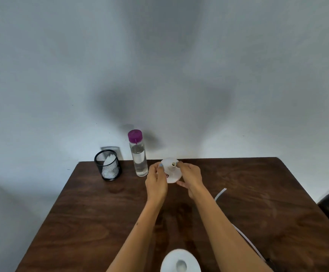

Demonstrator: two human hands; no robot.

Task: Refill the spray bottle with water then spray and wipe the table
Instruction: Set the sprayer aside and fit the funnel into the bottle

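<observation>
paper roll (180, 261): near edge, white, upright.
left hand (156, 180), right hand (190, 178): both wrapped round spray bottle (172, 170), open neck up, head off.
water bottle (138, 153): just left, upright, purple cap on; left hand nearer.
label: red print, unreadable.

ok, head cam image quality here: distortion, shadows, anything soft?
Head view: wide-angle bends the table edges outward; broad soft shadows on the wall behind the water bottle; both hands and the white spray bottle slightly soft; white roll at the bottom edge blurred, cropped; no strong glare.
</observation>
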